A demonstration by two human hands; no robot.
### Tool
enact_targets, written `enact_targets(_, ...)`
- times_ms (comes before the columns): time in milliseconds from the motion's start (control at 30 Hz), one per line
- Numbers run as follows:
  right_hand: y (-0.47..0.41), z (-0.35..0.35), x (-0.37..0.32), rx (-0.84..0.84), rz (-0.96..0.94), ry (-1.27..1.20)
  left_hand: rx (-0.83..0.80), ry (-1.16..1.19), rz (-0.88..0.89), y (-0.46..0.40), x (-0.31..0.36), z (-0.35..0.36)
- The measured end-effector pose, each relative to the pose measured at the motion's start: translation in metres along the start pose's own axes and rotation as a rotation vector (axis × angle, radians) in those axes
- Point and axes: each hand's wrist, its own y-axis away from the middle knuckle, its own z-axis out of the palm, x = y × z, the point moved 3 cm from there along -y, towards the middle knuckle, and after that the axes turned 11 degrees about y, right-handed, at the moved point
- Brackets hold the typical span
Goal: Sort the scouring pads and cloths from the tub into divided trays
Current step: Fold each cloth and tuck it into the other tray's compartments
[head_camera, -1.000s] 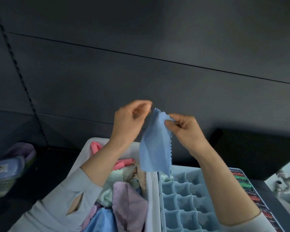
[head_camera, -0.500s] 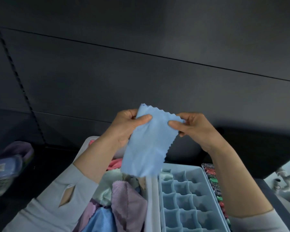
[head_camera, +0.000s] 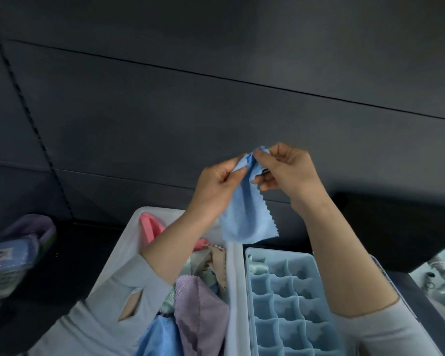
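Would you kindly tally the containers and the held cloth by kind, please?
White tub: 1
Light blue divided tray: 1
Light blue cloth held in both hands: 1
Total: 3

Left hand [head_camera: 217,186] and right hand [head_camera: 287,170] pinch a light-blue zigzag-edged cloth [head_camera: 247,214] above the white plastic tub [head_camera: 233,278] and pale-blue divided tray [head_camera: 288,294].

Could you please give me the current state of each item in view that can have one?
Blue cloth: held up above the tub, top edge bunched, lower part hanging.
Left hand: pinching the cloth's top.
Right hand: pinching the cloth's top.
Tub: holds a heap of cloths.
Divided tray: most visible cells empty.
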Motion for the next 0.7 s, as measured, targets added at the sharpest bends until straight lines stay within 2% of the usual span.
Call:
enact_targets(100, 0.002, 0.006, -0.005, -0.032, -0.028, -0.027, 0.023, -0.029, 0.06, 0.002, 0.004, 0.005)
enact_targets(233, 0.002, -0.01, 0.008, 0.021, -0.027, 0.136, 0.129, -0.01, 0.036, 0.0, 0.0, -0.011)
enact_targets(300, 0.001, -0.018, 0.017, -0.021, 0.002, 0.193, 0.155, -0.024, 0.03, -0.001, 0.002, -0.02)
enact_targets(433, 0.001, -0.02, 0.025, -0.078, -0.004, 0.16, 0.126, -0.073, 0.009, -0.004, 0.007, -0.025)
enact_targets(500, 0.003, -0.021, 0.024, -0.132, -0.041, 0.222, 0.096, -0.094, 0.039, -0.004, 0.011, -0.027)
enact_targets(600, 0.006, -0.016, 0.014, -0.199, -0.156, 0.387, -0.004, -0.182, 0.088, -0.003, 0.016, -0.025)
enact_targets(700, 0.006, -0.008, 0.004, -0.174, -0.242, 0.394, -0.035, -0.243, 0.116, -0.004, 0.016, -0.022)
